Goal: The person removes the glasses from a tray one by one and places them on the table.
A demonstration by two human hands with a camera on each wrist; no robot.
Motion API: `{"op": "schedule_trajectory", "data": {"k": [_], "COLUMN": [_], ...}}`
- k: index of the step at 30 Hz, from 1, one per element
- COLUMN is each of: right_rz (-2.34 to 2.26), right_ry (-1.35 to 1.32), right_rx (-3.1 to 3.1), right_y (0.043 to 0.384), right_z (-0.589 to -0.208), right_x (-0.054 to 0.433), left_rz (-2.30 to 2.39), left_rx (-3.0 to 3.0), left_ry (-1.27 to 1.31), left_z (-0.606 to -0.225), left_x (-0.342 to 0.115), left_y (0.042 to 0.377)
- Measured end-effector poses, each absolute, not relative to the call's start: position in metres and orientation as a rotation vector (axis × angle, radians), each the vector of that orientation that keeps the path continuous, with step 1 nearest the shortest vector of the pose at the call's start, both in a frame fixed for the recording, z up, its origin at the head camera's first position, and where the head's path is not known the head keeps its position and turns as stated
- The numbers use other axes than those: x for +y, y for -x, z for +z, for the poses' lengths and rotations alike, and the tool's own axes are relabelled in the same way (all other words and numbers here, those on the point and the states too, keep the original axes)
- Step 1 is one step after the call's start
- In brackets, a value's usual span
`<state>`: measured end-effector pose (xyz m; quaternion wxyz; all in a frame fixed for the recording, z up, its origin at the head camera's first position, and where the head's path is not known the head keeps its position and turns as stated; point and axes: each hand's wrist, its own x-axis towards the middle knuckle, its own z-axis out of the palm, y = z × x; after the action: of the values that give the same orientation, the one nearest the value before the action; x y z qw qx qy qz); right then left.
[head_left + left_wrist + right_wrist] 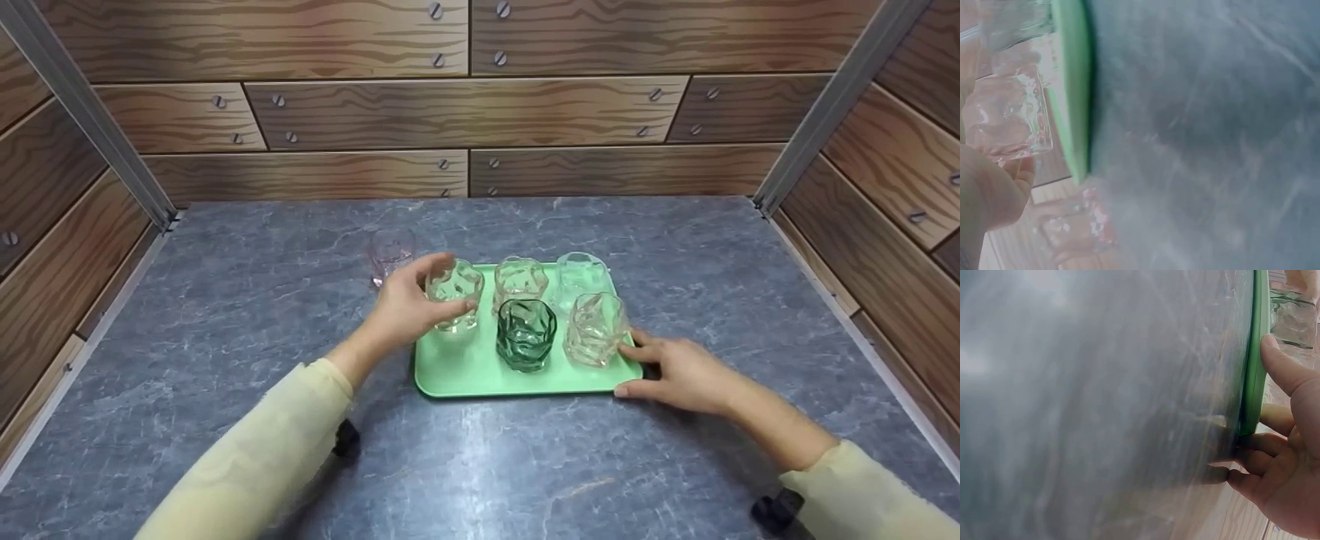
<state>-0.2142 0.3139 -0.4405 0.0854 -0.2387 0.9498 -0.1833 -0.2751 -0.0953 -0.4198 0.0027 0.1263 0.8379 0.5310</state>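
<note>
Wood-patterned walls (465,112) closed off the far, left and right sides of a grey marbled table (225,315). On the table, slightly right of its middle, lay a green tray (457,375), its long axis running left to right and one long edge facing the near side.

Pale yellow sleeves (262,442) covered both forearms, which came in from the near left and near right. The left hand (405,304) was curved around the clear glass (459,285) at the tray's far left, thumb on the near side and fingers on the far side; whether the glass touched the tray could not be told. The right hand (686,371) gripped the tray's near right corner, its thumb against the near rim and its index finger at the right edge, the other fingers bent beyond that edge.

Four more glasses stood upright on the tray, mouths up: a dark green glass (526,335) near the middle, a clear faceted glass (596,330) to its right, a faintly tinted glass (520,277) at the far middle and a pale bluish glass (585,274) at the far right. A pink glass (392,247) stood on the table beyond the left hand, left of the tray.
</note>
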Motion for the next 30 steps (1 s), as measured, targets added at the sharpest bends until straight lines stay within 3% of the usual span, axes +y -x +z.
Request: {"op": "schedule_trajectory", "data": {"k": [13, 30], "right_rz": [-0.555, -0.532], "right_ry": [0.694, 0.685], "right_rx": [2.831, 2.831], "right_y": [0.214, 0.214], "right_z": [-0.441, -0.441], "right_x": [0.315, 0.315], "left_rz": [1.802, 1.843], "left_rx": [2.620, 2.831], "left_ry": [-0.444, -0.247], "left_z": [-0.372, -0.362], "left_x": [-0.157, -0.229], "left_y": [0.255, 0.263]}}
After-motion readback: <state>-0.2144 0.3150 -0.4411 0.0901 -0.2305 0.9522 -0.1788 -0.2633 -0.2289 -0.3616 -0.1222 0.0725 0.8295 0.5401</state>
